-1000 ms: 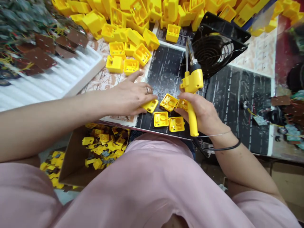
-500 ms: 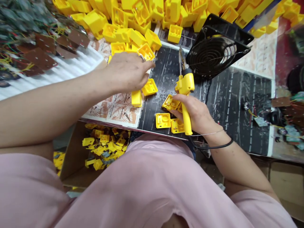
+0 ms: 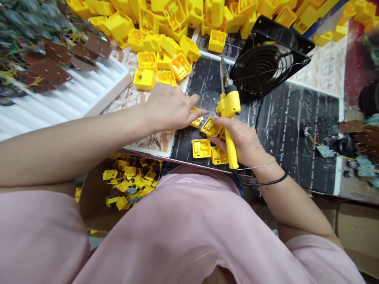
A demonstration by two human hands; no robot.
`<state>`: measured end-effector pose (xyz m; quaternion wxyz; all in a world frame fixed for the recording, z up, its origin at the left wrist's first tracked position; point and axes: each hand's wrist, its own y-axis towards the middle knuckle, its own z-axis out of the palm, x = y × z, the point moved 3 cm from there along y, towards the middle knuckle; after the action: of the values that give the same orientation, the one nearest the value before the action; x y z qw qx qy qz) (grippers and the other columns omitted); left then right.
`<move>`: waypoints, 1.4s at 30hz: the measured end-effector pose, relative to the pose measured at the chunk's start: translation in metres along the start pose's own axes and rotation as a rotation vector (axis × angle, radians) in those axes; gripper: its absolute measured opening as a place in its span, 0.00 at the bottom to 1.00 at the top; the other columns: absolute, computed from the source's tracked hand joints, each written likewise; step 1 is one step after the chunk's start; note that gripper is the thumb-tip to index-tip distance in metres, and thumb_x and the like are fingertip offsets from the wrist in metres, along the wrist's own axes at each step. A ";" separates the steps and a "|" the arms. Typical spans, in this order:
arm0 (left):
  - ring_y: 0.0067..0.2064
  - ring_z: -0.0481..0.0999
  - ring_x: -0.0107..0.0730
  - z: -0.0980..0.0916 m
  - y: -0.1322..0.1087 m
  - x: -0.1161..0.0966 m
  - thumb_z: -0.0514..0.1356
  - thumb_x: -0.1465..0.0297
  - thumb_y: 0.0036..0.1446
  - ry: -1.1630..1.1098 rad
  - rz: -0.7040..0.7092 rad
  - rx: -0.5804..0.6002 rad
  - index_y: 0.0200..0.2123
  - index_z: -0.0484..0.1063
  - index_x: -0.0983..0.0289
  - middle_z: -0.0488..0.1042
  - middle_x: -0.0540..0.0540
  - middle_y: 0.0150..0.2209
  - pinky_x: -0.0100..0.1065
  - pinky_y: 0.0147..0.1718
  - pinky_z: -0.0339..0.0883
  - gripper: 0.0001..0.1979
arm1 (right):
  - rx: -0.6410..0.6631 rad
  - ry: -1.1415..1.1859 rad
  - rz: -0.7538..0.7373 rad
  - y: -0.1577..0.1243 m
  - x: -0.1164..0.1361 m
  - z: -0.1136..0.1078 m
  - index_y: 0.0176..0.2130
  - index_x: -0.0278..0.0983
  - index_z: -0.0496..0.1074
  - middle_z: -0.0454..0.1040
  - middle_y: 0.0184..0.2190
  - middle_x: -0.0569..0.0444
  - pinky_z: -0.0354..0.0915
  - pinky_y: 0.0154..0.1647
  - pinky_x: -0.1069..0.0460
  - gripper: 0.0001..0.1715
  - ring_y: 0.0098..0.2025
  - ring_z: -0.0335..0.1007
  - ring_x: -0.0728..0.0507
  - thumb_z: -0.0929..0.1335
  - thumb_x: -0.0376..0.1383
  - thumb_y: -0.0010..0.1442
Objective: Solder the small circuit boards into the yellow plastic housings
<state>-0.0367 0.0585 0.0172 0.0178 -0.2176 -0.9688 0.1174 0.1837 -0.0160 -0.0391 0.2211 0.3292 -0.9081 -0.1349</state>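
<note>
Colours of the work area. Housings (image 3: 201, 148): uniform bright yellow. Iron (image 3: 231, 148): yellow handle, silver shaft. Mat (image 3: 281, 134): black, streaked with white. Fan (image 3: 260, 67): black. Paper (image 3: 155, 142): cream with a reddish-brown print. Boards (image 3: 50, 71): dark brown, trailing multicoloured wires. Foam (image 3: 59, 106): white, with parallel ribs. Shirt (image 3: 177, 236): plain pale pink.

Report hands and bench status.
Left hand open, fingertips by small yellow plastic case; right hand gripping yellow soldering iron; black fan beside it.
</note>
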 end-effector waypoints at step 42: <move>0.83 0.49 0.73 0.078 -0.065 0.002 0.66 0.39 0.64 -0.325 0.500 -0.337 0.82 0.54 0.55 0.50 0.69 0.83 0.72 0.79 0.42 0.53 | -0.026 0.180 -0.091 -0.030 0.010 -0.015 0.66 0.45 0.65 0.79 0.60 0.43 0.71 0.71 0.26 0.43 0.65 0.78 0.28 0.74 0.64 0.66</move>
<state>-0.0726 -0.0151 -0.0434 -0.2023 -0.4266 -0.8815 -0.0103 0.2003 -0.0467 -0.0350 0.2994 0.3779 -0.8669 -0.1263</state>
